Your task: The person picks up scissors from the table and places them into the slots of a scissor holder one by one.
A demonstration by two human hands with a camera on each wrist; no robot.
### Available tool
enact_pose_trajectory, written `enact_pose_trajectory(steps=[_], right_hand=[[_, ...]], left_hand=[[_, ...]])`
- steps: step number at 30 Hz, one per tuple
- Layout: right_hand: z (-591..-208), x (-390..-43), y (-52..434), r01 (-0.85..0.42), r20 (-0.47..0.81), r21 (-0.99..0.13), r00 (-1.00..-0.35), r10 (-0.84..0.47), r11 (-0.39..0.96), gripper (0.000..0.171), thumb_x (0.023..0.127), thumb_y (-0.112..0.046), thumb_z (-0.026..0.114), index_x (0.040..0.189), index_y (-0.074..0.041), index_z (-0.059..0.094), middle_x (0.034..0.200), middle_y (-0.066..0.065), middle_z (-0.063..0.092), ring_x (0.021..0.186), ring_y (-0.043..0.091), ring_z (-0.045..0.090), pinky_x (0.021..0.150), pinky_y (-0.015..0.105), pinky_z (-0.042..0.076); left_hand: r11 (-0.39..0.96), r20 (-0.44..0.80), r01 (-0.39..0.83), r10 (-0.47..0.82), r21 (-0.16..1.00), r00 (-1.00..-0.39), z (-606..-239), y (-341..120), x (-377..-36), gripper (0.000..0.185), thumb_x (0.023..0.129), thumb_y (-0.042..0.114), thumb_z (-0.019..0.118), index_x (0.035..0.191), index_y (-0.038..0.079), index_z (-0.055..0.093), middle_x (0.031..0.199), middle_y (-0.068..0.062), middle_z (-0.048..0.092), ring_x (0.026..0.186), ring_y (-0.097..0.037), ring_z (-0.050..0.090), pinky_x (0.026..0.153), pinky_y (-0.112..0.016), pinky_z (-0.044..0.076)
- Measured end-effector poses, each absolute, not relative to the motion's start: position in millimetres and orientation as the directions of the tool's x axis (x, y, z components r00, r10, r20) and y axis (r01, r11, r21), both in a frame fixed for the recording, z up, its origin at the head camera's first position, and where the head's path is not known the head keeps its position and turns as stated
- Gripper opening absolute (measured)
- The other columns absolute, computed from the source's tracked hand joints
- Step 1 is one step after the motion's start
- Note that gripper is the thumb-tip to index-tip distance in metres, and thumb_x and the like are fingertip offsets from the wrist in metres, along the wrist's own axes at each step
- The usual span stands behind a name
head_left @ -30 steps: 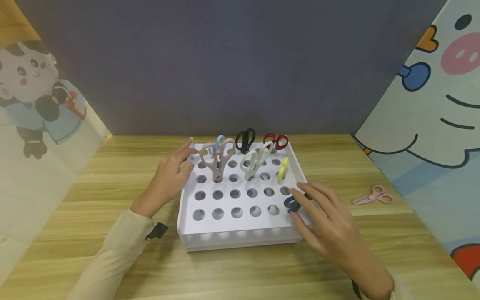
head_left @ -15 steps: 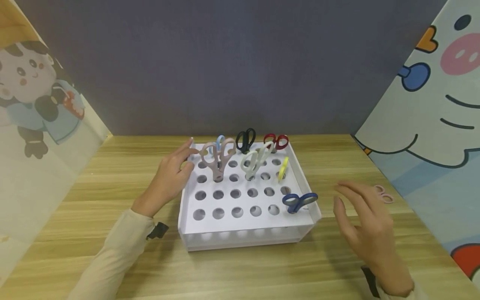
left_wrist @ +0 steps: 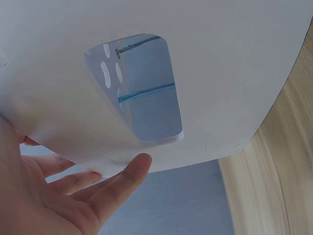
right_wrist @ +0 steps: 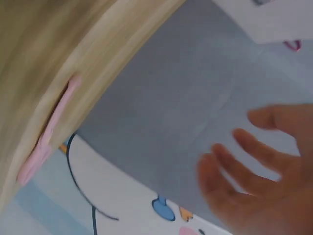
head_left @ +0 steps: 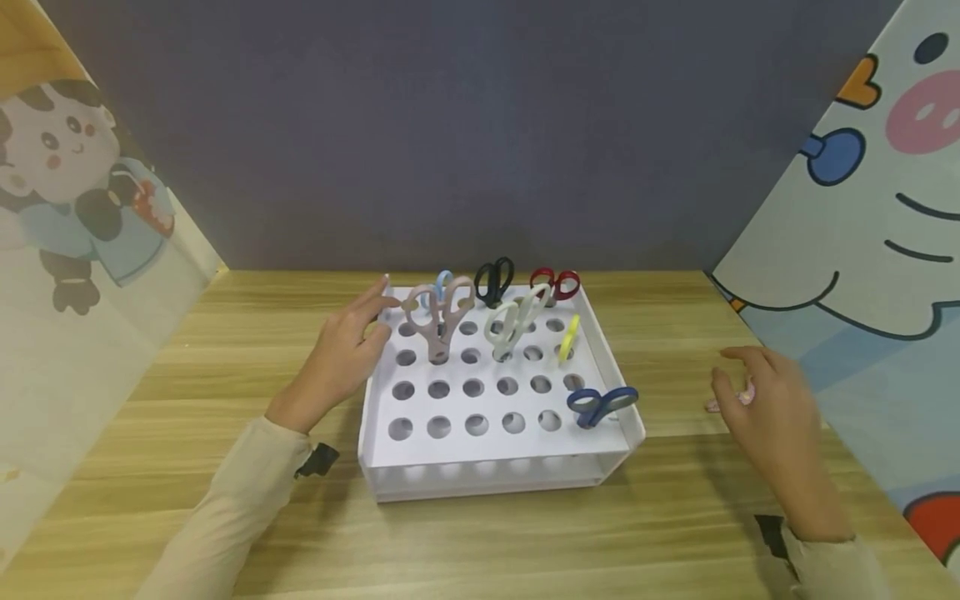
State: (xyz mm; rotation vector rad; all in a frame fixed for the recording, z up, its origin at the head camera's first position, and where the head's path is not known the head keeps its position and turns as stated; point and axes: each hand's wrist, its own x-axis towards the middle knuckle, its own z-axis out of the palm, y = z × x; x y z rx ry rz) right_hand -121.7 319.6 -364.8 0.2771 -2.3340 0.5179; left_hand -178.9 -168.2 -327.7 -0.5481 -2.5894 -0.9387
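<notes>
A white rack (head_left: pixel 450 454) with rows of round holes stands on the table. My left hand (head_left: pixel 341 354) rests at its far left corner; in the left wrist view, the fingers (left_wrist: pixel 139 166) touch its outer wall. My right hand (head_left: pixel 780 421) hovers with spread fingers over pink scissors (right_wrist: pixel 49 129) lying on the table. In the head view, that hand partly covers the scissors. Navy scissors (head_left: pixel 600 406) stand in the front right hole. Mauve scissors (head_left: pixel 439 325), white scissors (head_left: pixel 510 329) and yellow-handled scissors (head_left: pixel 569 339) stand further back.
Along the rack's rear row are light blue scissors (head_left: pixel 441 287), black scissors (head_left: pixel 495 282) and red scissors (head_left: pixel 555 284). A wood-grain table (head_left: pixel 525 550) lies beneath. A dark panel (head_left: pixel 465 133) closes the back, and cartoon-printed panels flank both sides.
My right hand has let go of the navy scissors, which stay in the rack, and moved right to the pink scissors. The left hand has kept its place.
</notes>
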Motion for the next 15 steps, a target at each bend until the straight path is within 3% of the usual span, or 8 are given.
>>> enact_pose_trajectory(steps=[5,9,15], right_hand=[[-362.1,-140.6,343.4,-0.263,0.47,-0.246,-0.874,-0.123,0.933,0.043,0.085,-0.009,0.072,0.12,0.012,0.059,0.117,0.043,0.054,0.097,0.061,0.051,0.08,0.072,0.041],[-362.8,-156.1,359.5,-0.17,0.226,-0.252,-0.968,-0.112,0.953,0.056,0.092,-0.021,0.068,0.129,0.017,0.05,0.121,0.049,0.046,0.102,0.065,0.046,0.081,0.073,0.04],[-374.2,-165.9,385.2,0.007,-0.069,-0.274,-0.998,-0.012,0.962,0.074,0.102,-0.04,0.049,0.135,0.024,0.036,0.126,0.052,0.037,0.112,0.068,0.035,0.089,0.076,0.034]], left_hand=[[0.71,0.433,0.455,0.231,0.537,-0.871,-328.8,-171.4,-178.3,0.035,0.095,0.012,0.047,0.124,0.001,0.064,0.158,-0.012,0.035,0.138,-0.041,0.041,0.11,-0.057,0.037],[0.711,0.438,0.458,0.231,0.533,-0.869,-329.5,-172.4,-178.6,0.035,0.095,0.012,0.047,0.123,0.0,0.064,0.157,-0.013,0.036,0.136,-0.042,0.044,0.11,-0.057,0.038],[0.708,0.423,0.454,0.237,0.541,-0.874,-328.9,-168.9,-179.8,0.035,0.095,0.012,0.047,0.125,0.002,0.063,0.158,-0.013,0.035,0.131,-0.04,0.05,0.109,-0.055,0.039]])
